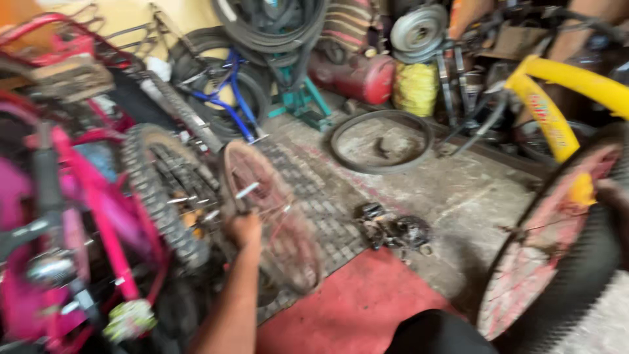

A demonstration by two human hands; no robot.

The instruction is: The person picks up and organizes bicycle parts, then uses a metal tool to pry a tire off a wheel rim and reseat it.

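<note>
My left hand reaches forward and grips a rusty bare wheel rim with thin spokes, which stands upright on the floor. A knobbly black tyre on a pink bicycle leans just left of it. At the right edge, my right hand lies on the black tyre of a red-rimmed wheel that belongs to a yellow bicycle frame. The picture is blurred, so that hand's fingers are unclear.
A loose black tyre lies flat on the concrete floor ahead. Small dark metal parts sit near a red mat. A blue bicycle, a red tank and hanging tyres crowd the back wall.
</note>
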